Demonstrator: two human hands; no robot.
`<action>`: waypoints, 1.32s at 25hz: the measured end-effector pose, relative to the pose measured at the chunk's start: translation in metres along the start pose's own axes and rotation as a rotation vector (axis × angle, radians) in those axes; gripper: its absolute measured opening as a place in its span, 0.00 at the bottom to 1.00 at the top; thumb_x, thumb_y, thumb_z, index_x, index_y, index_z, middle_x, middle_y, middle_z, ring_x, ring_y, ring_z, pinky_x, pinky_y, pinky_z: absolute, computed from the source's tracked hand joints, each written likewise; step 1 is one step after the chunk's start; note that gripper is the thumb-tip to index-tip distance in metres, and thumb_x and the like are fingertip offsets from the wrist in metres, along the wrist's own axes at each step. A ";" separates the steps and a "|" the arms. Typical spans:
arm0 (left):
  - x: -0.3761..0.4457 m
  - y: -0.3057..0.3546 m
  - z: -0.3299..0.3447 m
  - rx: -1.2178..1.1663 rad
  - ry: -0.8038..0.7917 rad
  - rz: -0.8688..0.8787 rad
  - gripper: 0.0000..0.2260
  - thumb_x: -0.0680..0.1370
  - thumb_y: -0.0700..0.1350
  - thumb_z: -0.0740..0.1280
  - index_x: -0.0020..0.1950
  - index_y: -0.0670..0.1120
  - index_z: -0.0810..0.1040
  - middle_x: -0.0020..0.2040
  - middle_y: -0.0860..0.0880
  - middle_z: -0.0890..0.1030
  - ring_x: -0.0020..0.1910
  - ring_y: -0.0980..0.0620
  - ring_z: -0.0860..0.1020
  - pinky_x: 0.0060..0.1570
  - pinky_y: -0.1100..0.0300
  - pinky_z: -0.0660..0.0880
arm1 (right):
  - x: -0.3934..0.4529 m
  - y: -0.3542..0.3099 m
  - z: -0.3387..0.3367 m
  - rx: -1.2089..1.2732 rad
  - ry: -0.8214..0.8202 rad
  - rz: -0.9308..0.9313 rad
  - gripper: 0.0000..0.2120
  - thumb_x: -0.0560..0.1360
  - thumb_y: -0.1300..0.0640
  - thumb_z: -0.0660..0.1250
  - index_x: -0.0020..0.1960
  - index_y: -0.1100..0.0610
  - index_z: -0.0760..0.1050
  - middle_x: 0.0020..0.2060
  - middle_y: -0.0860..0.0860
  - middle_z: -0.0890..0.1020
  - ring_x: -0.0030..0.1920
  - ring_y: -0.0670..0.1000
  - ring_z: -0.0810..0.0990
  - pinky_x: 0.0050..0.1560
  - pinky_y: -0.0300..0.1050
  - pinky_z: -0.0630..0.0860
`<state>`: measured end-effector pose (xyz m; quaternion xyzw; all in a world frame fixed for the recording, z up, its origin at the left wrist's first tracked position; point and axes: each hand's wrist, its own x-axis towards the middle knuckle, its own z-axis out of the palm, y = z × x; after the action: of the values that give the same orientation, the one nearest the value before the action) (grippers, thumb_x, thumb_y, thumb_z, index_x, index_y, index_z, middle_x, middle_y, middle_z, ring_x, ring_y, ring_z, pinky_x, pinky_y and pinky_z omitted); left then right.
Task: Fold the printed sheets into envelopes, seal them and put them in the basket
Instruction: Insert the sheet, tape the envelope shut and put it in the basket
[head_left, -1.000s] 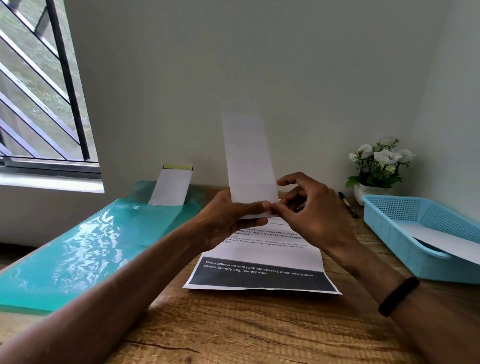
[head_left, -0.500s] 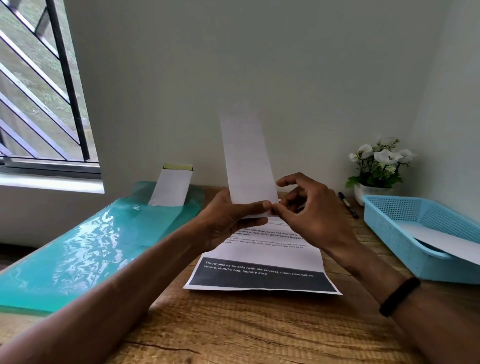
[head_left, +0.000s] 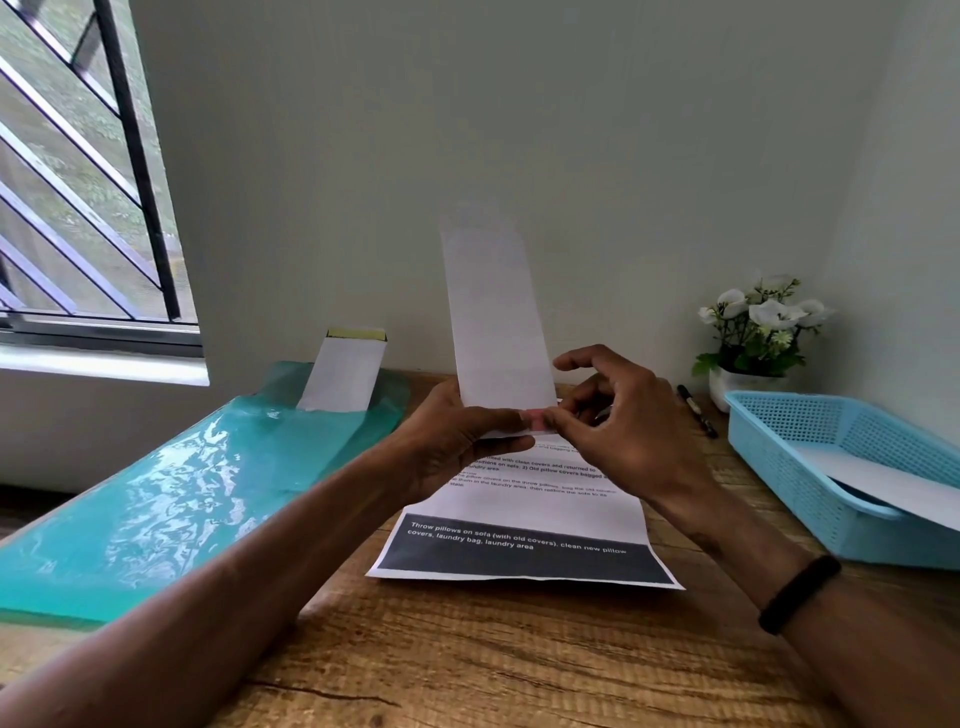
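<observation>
Your left hand (head_left: 457, 441) and right hand (head_left: 618, 436) meet above the wooden desk (head_left: 519, 654), both pinching the bottom edge of a long, narrow folded sheet (head_left: 496, 312) that stands nearly upright in front of the wall. Your left thumb lies across its lower edge with the fingers curled behind, and your right thumb and forefinger nip the same edge just beside it, so the two thumbs almost touch. Under your hands a stack of printed sheets (head_left: 524, 525) lies flat on the desk, its near end a dark band with white lettering. To your left a green plastic folder (head_left: 171, 499) rests on the desk with a white envelope (head_left: 345, 371) sticking out of its far end, a yellow strip along the envelope's top. To your right sits the light blue basket (head_left: 779, 447), with a white envelope (head_left: 883, 480) lying in it and reaching over its near rim. Between the basket and the printed sheets lies a black marker (head_left: 698, 410), and behind the basket stands a small pot of white flowers (head_left: 758, 332). A dark band (head_left: 797, 592) circles your right wrist.
</observation>
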<state>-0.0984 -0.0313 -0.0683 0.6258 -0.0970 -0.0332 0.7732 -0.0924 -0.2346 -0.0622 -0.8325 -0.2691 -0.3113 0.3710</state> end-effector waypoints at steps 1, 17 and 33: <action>0.000 0.000 0.000 0.001 0.006 0.000 0.26 0.75 0.29 0.73 0.72 0.38 0.73 0.67 0.37 0.80 0.65 0.37 0.81 0.56 0.49 0.85 | 0.000 0.000 0.000 0.003 -0.004 0.002 0.24 0.71 0.50 0.80 0.65 0.47 0.77 0.38 0.40 0.85 0.40 0.36 0.84 0.43 0.28 0.80; 0.005 -0.006 -0.003 0.046 0.114 0.020 0.27 0.73 0.30 0.75 0.71 0.37 0.72 0.67 0.37 0.78 0.64 0.35 0.80 0.60 0.42 0.82 | 0.000 0.006 0.004 0.154 0.020 0.160 0.32 0.66 0.44 0.82 0.66 0.50 0.76 0.42 0.43 0.87 0.41 0.40 0.85 0.42 0.32 0.79; 0.004 -0.005 -0.001 0.026 0.111 0.013 0.22 0.75 0.30 0.74 0.67 0.40 0.73 0.65 0.39 0.78 0.60 0.38 0.82 0.54 0.48 0.85 | 0.005 0.012 0.004 0.575 -0.133 0.501 0.05 0.70 0.58 0.80 0.40 0.59 0.87 0.39 0.48 0.89 0.46 0.52 0.88 0.43 0.47 0.87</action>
<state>-0.0937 -0.0323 -0.0724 0.6361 -0.0588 0.0079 0.7693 -0.0797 -0.2370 -0.0664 -0.7530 -0.1570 -0.0680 0.6354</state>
